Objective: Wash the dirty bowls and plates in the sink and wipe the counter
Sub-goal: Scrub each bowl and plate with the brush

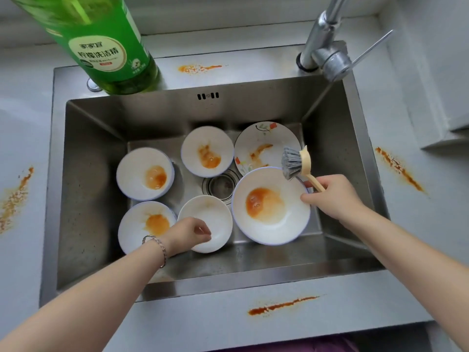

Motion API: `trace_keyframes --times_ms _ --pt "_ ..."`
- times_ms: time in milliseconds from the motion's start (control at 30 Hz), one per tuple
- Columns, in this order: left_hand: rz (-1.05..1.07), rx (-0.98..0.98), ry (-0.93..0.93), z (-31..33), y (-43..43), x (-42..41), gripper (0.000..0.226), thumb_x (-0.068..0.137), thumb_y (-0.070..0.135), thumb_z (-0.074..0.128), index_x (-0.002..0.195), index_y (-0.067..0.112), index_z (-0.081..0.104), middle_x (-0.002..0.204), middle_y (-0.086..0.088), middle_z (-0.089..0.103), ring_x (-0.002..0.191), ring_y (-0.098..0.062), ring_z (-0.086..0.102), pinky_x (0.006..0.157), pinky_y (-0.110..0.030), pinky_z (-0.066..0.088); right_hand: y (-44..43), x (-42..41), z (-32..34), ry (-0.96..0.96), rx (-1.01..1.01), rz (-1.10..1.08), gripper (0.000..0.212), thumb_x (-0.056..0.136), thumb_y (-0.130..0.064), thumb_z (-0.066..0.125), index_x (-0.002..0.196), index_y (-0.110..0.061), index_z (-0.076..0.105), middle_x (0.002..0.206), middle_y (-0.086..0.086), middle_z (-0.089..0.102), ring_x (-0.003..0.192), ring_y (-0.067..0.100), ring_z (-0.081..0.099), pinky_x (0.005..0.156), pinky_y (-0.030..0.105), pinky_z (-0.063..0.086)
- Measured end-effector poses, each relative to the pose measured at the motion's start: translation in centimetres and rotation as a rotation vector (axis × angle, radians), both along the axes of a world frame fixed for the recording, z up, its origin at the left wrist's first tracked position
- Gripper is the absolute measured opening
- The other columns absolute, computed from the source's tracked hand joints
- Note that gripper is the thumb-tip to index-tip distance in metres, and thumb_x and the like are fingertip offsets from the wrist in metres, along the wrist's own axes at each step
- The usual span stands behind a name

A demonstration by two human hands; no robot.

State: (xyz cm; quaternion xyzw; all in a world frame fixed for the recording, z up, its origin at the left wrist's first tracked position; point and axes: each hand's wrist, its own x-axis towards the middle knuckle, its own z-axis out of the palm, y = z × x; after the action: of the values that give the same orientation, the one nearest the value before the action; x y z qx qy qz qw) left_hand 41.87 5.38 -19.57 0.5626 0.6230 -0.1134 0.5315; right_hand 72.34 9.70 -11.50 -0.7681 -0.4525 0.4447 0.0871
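Several white bowls with orange sauce stains and one flowered plate (264,146) lie in the steel sink (96,153). My right hand (332,196) grips the cream handle of a grey-bristled dish brush (294,162) above the rim of the big bowl (271,207); its bristles point left, clear of the dishes. My left hand (190,232) hangs with loosely curled fingers over the near edge of a small, almost clean bowl (210,217), holding nothing. Stained bowls sit at the left (142,174), front left (137,224) and back middle (206,151).
A green dish-soap bottle (111,47) stands on the sink's back left ledge, the chrome tap (327,52) at the back right. Orange sauce streaks mark the counter at the left (15,199), right (398,168), front (281,304) and behind the basin (198,68). The drain (220,185) lies between the bowls.
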Motion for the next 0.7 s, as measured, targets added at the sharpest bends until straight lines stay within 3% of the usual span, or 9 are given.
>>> trace_keyframes --times_ms 100,167,233,300,367,467,533,600,700 --pt "0.542 -0.009 -0.298 3.5 0.1 0.6 0.012 0.084 0.022 0.068 0.095 0.015 0.067 0.099 -0.005 0.072 0.095 -0.017 0.067 0.079 -0.024 0.052 0.1 -1.2 0.9 0.040 -0.014 -0.016 0.005 0.067 -0.010 0.073 0.071 -0.011 0.070 0.067 0.013 0.062 0.066 0.019 0.052 0.060 0.027 0.038" --pt "0.823 -0.151 -0.620 6.3 -0.1 1.1 0.033 0.078 0.034 0.070 0.106 0.016 0.064 0.104 -0.009 0.072 0.096 -0.022 0.069 0.075 -0.029 0.057 0.2 -2.3 1.8 0.066 -0.008 -0.022 0.007 0.066 -0.009 0.074 0.069 -0.014 0.070 0.069 0.006 0.061 0.067 0.020 0.052 0.061 0.027 0.038" --pt "0.919 -0.254 -0.824 8.2 -0.7 1.2 0.052 0.069 0.038 0.079 0.116 0.026 0.059 0.108 -0.006 0.071 0.099 -0.028 0.067 0.073 -0.035 0.057 0.3 -3.6 2.9 0.102 0.001 -0.010 0.009 0.065 -0.008 0.074 0.073 -0.012 0.070 0.066 0.004 0.060 0.062 0.018 0.049 0.059 0.027 0.037" --pt "0.949 -0.271 -0.899 9.5 -1.5 1.2 0.065 0.060 0.031 0.079 0.119 0.037 0.052 0.109 -0.002 0.070 0.101 -0.030 0.066 0.072 -0.036 0.056 0.3 -4.8 4.1 0.165 0.001 -0.012 0.011 0.066 -0.006 0.074 0.072 -0.014 0.070 0.049 -0.008 0.054 0.047 0.009 0.043 0.046 0.019 0.034" --pt "1.004 -0.242 -0.932 10.4 -1.9 1.1 0.073 0.058 0.026 0.078 0.123 0.040 0.048 0.111 0.000 0.070 0.100 -0.028 0.067 0.070 -0.036 0.056 0.2 -5.9 5.2 0.235 -0.018 -0.025 0.016 0.069 -0.003 0.072 0.066 -0.016 0.066 0.033 -0.014 0.044 0.031 0.002 0.033 0.034 0.014 0.026" --pt "1.100 -0.155 -0.911 11.8 -1.9 0.5 0.058 0.068 0.020 0.072 0.119 0.042 0.054 0.111 0.002 0.069 0.092 -0.024 0.069 0.066 -0.034 0.056 -0.1 -7.4 6.5 0.293 -0.059 -0.040 0.006 0.073 -0.008 0.072 0.070 -0.008 0.067 0.042 -0.010 0.051 0.031 0.003 0.030 0.035 0.018 0.024" --pt "1.113 -0.069 -0.791 12.6 -1.5 0.4 0.038 0.082 0.019 0.059 0.107 0.048 0.058 0.110 0.001 0.066 0.085 -0.022 0.070 0.062 -0.034 0.056 -0.2 -8.2 6.8 0.316 -0.068 -0.036 0.010 0.077 -0.015 0.071 0.079 -0.006 0.068 0.059 0.001 0.063 0.031 0.002 0.032 0.035 0.018 0.025" --pt "1.090 0.032 -0.670 13.6 -0.6 0.4 0.037 0.088 0.017 0.050 0.100 0.052 0.057 0.109 0.002 0.062 0.083 -0.019 0.067 0.057 -0.031 0.055 -0.4 -8.5 7.1 0.320 -0.056 -0.028 0.012 0.082 -0.023 0.068 0.080 -0.011 0.067 0.069 0.005 0.069 0.028 0.001 0.033 0.034 0.017 0.025" --pt "0.923 0.260 -0.418 15.1 1.5 0.5 0.040 0.084 0.020 0.056 0.110 0.050 0.051 0.112 -0.002 0.059 0.093 -0.017 0.060 0.056 -0.030 0.055 -0.9 -8.1 7.1 0.250 -0.060 0.013 0.018 0.087 -0.035 0.060 0.078 -0.019 0.063 0.074 0.004 0.069 0.032 0.002 0.035 0.034 0.016 0.027"
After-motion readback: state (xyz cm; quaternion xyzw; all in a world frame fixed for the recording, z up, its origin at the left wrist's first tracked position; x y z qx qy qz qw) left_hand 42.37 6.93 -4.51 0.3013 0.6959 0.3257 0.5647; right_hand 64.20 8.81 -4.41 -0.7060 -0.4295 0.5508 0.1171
